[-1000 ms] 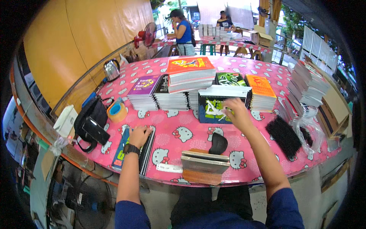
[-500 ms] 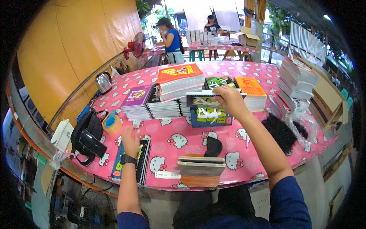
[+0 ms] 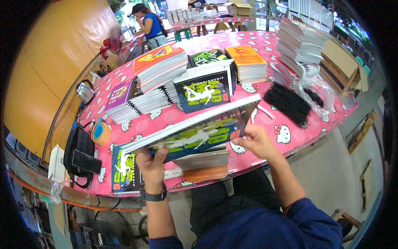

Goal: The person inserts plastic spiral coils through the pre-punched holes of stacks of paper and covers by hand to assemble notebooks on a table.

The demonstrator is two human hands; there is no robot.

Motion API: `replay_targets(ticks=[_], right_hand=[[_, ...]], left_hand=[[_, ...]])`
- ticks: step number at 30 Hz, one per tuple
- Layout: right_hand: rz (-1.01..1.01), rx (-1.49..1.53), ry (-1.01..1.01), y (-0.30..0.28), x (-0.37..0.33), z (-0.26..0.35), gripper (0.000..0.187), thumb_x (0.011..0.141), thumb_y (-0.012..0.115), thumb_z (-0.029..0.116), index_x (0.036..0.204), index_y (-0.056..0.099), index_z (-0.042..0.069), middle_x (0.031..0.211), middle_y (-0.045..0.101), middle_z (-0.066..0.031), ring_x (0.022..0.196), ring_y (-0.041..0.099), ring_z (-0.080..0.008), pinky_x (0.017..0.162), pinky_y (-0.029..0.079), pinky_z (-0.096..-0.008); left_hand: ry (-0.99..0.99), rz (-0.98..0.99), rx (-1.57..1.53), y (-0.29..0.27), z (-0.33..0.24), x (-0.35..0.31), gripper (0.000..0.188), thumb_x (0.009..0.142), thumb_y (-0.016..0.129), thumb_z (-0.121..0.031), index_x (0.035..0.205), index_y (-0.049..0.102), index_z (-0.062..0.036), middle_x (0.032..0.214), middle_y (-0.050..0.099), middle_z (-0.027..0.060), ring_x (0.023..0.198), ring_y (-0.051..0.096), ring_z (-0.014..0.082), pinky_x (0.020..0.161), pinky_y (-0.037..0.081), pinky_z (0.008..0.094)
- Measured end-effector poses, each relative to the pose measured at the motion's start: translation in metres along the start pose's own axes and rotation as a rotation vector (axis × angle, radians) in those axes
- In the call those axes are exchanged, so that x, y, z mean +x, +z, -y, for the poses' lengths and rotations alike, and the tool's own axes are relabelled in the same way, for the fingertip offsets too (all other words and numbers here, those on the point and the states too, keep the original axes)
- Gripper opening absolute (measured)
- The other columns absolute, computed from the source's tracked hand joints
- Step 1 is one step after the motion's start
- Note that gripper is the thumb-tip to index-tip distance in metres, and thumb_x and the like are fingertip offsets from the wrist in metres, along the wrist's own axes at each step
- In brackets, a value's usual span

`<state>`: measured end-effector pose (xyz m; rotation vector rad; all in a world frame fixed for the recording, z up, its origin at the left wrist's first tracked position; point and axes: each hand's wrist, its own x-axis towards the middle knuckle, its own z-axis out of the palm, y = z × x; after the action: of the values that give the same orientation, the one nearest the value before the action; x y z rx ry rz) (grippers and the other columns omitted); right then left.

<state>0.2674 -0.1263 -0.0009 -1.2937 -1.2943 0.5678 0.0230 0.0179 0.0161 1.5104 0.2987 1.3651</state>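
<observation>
A dark blue book [image 3: 199, 133] with green lettering and a white figure on its cover is held tilted above the table's near side. At its lower left end, my left hand [image 3: 152, 165] grips it with the thumb on the cover. My right hand [image 3: 258, 143] pinches its right end. Beneath the left hand lies a similar book [image 3: 124, 174], partly covered. A grey and brown block [image 3: 205, 167] stands under the held book, its upper part hidden. Farther back is a standing pile of the same dark blue books [image 3: 203, 92].
Behind stand stacks of red [image 3: 161, 57], purple [image 3: 119, 94], green [image 3: 209, 57] and orange books [image 3: 246, 58]. Black binding coils [image 3: 287, 103], a plastic bag [image 3: 321, 99] and a tall pile [image 3: 300, 43] occupy the right. Tape [image 3: 101, 132] and a black bag [image 3: 76, 145] are left.
My right hand has drawn the dark blue book from the back pile toward me. My left hand, formerly free above the left book, now grips it too. The view has shifted.
</observation>
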Motion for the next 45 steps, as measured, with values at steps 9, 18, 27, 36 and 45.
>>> replay_targets(ticks=[9,18,27,36,45], right_hand=[[-0.025,0.141,0.109,0.013,-0.031,-0.041,0.017,0.081,0.064,0.008,0.097,0.064,0.004,0.085,0.066,-0.0025,0.072,0.056,-0.0089,0.066,0.046,-0.0274],[-0.370,-0.578,0.194,-0.080,0.002,-0.081,0.021,0.074,0.057,0.007,0.093,0.064,0.003,0.084,0.063,-0.0168,0.074,0.061,-0.0305,0.071,0.048,-0.0406],[-0.496,-1.440,0.270,-0.166,0.020,-0.138,0.031,0.064,0.074,0.020,0.088,0.057,0.010,0.090,0.056,-0.0064,0.091,0.054,-0.0275,0.076,0.044,-0.0415],[-0.471,-1.230,0.122,-0.162,0.022,-0.105,0.019,0.083,0.055,0.019,0.089,0.058,0.001,0.088,0.059,-0.0181,0.086,0.056,-0.0353,0.074,0.046,-0.0441],[-0.162,-0.828,0.016,-0.097,0.030,-0.044,0.027,0.089,0.049,0.021,0.111,0.047,0.004,0.093,0.060,-0.0219,0.088,0.056,-0.0399,0.073,0.044,-0.0469]], left_hand=[[-0.179,0.204,0.159,-0.001,0.017,0.004,0.038,0.076,0.066,0.001,0.112,0.052,-0.0019,0.103,0.060,0.0051,0.089,0.056,0.0142,0.082,0.043,0.0286],[-0.420,-0.074,0.053,-0.065,0.054,-0.051,0.052,0.076,0.058,0.008,0.125,0.042,-0.0012,0.115,0.053,0.0075,0.101,0.050,0.0151,0.091,0.038,0.0291],[-0.259,-0.353,0.068,-0.015,0.059,-0.025,0.042,0.090,0.047,-0.032,0.117,0.049,0.0014,0.096,0.058,0.0087,0.090,0.054,0.0169,0.083,0.040,0.0320],[-0.203,-0.437,0.155,0.003,0.038,-0.013,0.042,0.092,0.042,-0.030,0.118,0.048,0.0023,0.107,0.056,0.0130,0.104,0.050,0.0203,0.084,0.040,0.0322],[0.060,0.266,1.238,0.105,0.009,-0.034,0.058,0.069,0.070,-0.039,0.115,0.051,-0.0103,0.105,0.053,0.0066,0.107,0.047,0.0228,0.099,0.004,0.0634]])
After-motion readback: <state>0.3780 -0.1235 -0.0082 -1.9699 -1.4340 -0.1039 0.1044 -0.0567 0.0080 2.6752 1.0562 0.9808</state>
